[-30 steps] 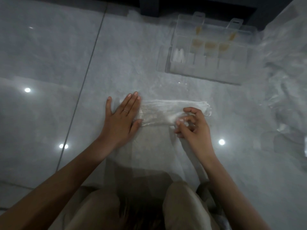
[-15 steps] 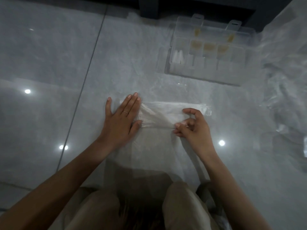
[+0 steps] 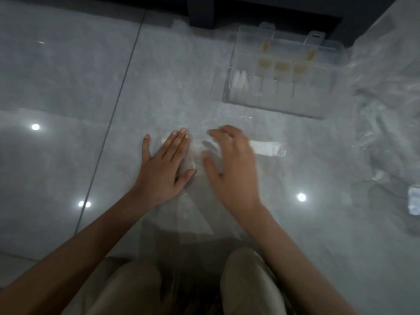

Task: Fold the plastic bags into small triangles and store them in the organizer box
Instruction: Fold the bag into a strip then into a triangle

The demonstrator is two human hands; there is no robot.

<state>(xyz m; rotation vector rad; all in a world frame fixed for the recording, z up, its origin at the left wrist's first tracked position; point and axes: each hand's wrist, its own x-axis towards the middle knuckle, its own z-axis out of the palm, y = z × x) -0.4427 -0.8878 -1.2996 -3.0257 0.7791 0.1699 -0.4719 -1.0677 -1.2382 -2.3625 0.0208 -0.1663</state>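
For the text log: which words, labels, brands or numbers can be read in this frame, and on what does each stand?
No text can be read.
organizer box: yellowish patches in its compartments, no lettering shows.
plastic bag: folded strip, no print seen.
small white object at the right edge: too blurred to tell whether it is printed.

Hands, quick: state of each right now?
Left hand: open, pressing flat on the plastic bag.
Right hand: open, blurred, over the bag, gripping nothing.

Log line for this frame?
left hand: flat on plastic bag | right hand: open over bag, blurred | organizer box: lid open, partly filled
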